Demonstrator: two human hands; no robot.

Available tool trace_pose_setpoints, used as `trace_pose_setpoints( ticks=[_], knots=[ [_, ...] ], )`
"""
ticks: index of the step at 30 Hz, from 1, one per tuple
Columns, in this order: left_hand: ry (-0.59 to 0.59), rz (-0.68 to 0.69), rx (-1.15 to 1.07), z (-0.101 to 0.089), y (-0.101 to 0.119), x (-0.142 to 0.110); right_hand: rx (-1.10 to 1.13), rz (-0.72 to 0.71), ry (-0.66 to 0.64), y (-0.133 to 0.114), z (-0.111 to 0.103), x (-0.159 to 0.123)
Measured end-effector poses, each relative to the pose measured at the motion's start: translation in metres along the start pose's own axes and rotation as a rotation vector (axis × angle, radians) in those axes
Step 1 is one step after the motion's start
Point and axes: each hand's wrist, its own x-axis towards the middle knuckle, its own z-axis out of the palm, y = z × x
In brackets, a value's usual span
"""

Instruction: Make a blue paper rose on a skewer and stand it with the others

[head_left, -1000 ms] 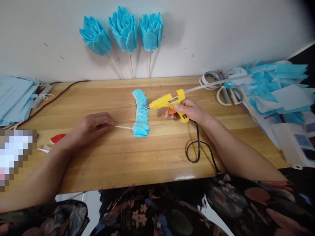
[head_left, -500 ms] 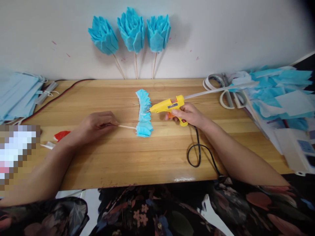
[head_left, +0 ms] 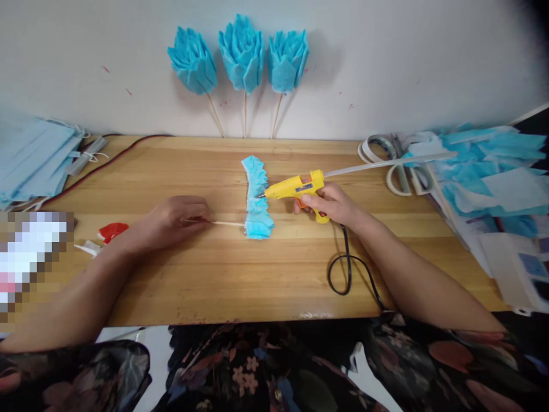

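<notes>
My left hand (head_left: 182, 218) is closed round a thin wooden stick (head_left: 229, 224) that lies low over the table. At its far end the stick meets a pleated strip of light-blue fabric (head_left: 257, 186), which stretches away from me on the wood. My right hand (head_left: 330, 203) grips a yellow hot glue gun (head_left: 295, 187), fingers near its orange trigger. The metal nozzle points left and is at the strip's middle; whether it touches cannot be made out. A long clear glue stick (head_left: 386, 164) sticks out of the gun's back.
Three blue fabric flowers (head_left: 242, 54) on sticks lean against the wall. Face masks (head_left: 36, 157) are piled at the left, near a red scrap (head_left: 114, 232). On the right are tape (head_left: 377, 147), scissors (head_left: 405, 171) and blue fabric pieces (head_left: 493, 166). A black cord (head_left: 349, 263) loops below the gun.
The whole view has shifted slightly, so everything sits a little further right. The nozzle stays near the strip's middle, and both hands keep their holds.
</notes>
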Motion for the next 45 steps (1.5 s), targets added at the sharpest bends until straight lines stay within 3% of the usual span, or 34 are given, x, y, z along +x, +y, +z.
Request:
trace_pose_setpoints(
  ticks=[45],
  knots=[
    [-0.021, -0.039, -0.041, -0.002, 0.002, 0.0, -0.157, -0.01, 0.017, -0.007, 0.008, 0.002]
  ],
)
